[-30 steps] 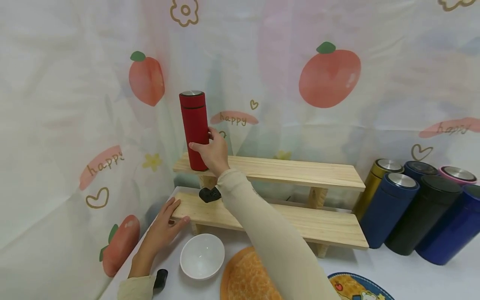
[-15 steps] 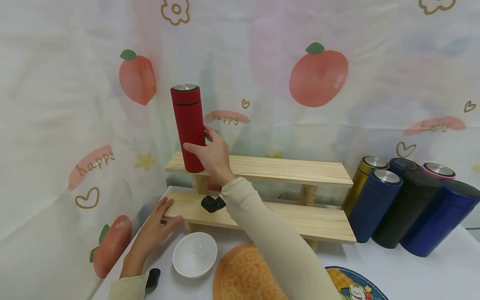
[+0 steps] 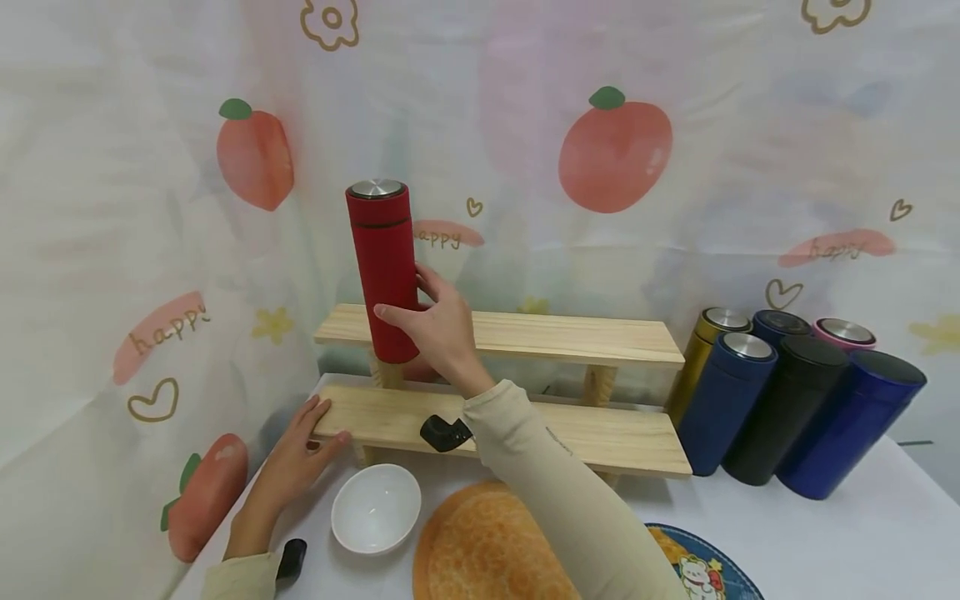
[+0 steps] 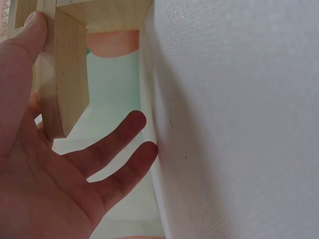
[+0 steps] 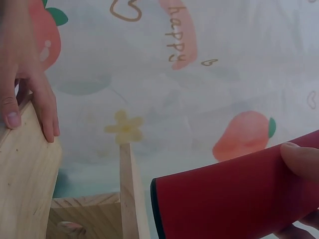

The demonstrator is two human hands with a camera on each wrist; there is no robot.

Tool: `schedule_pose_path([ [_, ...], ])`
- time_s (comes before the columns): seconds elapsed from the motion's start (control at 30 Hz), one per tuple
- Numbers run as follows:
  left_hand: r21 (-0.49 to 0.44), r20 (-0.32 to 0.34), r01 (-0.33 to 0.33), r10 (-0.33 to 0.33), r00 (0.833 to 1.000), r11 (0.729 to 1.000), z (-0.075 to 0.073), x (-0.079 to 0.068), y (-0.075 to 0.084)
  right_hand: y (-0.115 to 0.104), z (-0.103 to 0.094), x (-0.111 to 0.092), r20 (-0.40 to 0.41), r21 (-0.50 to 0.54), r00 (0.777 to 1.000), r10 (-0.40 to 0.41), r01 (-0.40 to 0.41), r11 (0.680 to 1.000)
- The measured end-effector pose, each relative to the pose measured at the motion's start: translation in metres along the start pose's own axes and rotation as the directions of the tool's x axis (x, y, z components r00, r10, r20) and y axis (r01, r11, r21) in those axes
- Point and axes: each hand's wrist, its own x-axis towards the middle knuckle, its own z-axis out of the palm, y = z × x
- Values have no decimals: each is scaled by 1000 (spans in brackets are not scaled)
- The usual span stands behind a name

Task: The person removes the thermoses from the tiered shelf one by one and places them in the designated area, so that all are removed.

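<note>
A red thermos flask (image 3: 386,275) with a steel-topped lid is in my right hand (image 3: 442,329), thumb on one side and fingers round the other. It leans slightly, and in the head view its base overlaps the front edge of the upper wooden shelf (image 3: 570,335). The right wrist view shows the dark-rimmed base of the flask (image 5: 239,189) apart from the boards. At the left end of the lower shelf (image 3: 525,425), my left hand (image 3: 288,462) grips the board between thumb and fingers. Two of its fingers (image 4: 117,139) stretch out below the board, in the left wrist view.
Several thermos flasks stand at the rack's right end, among them a gold one (image 3: 697,358), a black one (image 3: 783,412) and a bright blue one (image 3: 851,425). In front lie a white bowl (image 3: 375,508), a round bread-like mat (image 3: 487,542) and a blue patterned mat (image 3: 720,567).
My right hand has brought the red flask off the upper shelf, a little toward me and lower. The head view has swung slightly right. My left hand stays at the lower shelf's end.
</note>
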Motion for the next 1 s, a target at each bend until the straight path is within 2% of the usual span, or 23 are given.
schedule_pose_path([
  [0.2, -11, -9, -23, 23, 1000, 1000, 0, 0, -1, 0, -15, -13, -11, 25, 1000, 11, -11, 1000],
  [0.47, 5, -4, -17, 17, 1000, 1000, 0, 0, -1, -2, -39, -28, -40, 60, 999, 21, -19, 998],
  [0.77, 11, -10, -46, 46, 999, 999, -2, -1, -2, -1, -66, -47, -67, 61, 997, 30, -26, 998],
  [1.0, 7, -8, -44, 44, 999, 999, 1, -2, 0, 3, -88, -65, -69, 63, 997, 36, -32, 998],
])
